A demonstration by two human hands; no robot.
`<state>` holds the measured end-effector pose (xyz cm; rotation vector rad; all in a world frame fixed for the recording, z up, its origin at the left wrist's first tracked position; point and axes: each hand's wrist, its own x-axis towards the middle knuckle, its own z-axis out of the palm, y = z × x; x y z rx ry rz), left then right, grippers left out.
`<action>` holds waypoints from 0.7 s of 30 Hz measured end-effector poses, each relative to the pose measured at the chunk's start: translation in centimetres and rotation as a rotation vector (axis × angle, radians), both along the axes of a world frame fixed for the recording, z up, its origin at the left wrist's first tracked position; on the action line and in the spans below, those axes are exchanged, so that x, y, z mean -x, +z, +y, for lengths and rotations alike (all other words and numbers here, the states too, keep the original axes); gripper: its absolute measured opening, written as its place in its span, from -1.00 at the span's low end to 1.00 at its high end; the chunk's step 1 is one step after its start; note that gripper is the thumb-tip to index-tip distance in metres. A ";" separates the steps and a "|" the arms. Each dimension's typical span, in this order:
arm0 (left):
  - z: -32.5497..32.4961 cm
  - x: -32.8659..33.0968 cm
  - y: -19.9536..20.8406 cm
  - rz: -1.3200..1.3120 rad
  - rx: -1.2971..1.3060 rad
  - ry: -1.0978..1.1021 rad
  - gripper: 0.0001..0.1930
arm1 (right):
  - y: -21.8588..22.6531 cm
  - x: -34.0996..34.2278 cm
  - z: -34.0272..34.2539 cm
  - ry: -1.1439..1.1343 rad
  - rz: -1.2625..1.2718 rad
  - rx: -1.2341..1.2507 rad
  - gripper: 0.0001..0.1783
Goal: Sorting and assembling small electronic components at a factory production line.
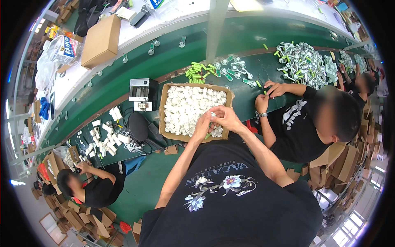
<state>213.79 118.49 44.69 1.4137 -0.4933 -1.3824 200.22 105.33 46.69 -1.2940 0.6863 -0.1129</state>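
Observation:
Over the right side of an open cardboard box (pixel 163 88) full of small white plastic parts (pixel 185 105), my two hands meet. My left hand (pixel 202 126) is closed, its fingers bent together. Its fingertips touch those of my right hand (pixel 226 118), whose thumb and fingers pinch together. Between them is a small piece (pixel 213 115), mostly covered by the fingers, so its kind cannot be made out. A bit of green (pixel 207 136) shows just under my left hand.
Behind the box lie green cylinders (pixel 197 73) and clear-and-green parts (pixel 234 70). A small machine (pixel 142 92) stands left, beside a black round seat-like object (pixel 138 126) and white housings (pixel 108 142). At right a co-worker's hands (pixel 271 90) work near a large heap (pixel 302 64).

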 end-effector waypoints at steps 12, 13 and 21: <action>-0.2 0.9 -0.3 -0.412 -0.014 0.113 -0.38 | -2.2 -1.1 2.3 -0.173 -0.110 0.083 -0.64; -0.2 0.9 -0.1 -0.404 -0.026 0.099 -0.40 | -2.3 -1.0 2.3 -0.176 -0.108 0.082 -0.64; -0.4 -0.4 -1.7 0.005 -0.006 0.098 -0.30 | 0.9 -1.2 1.1 -0.174 -0.060 0.097 -0.61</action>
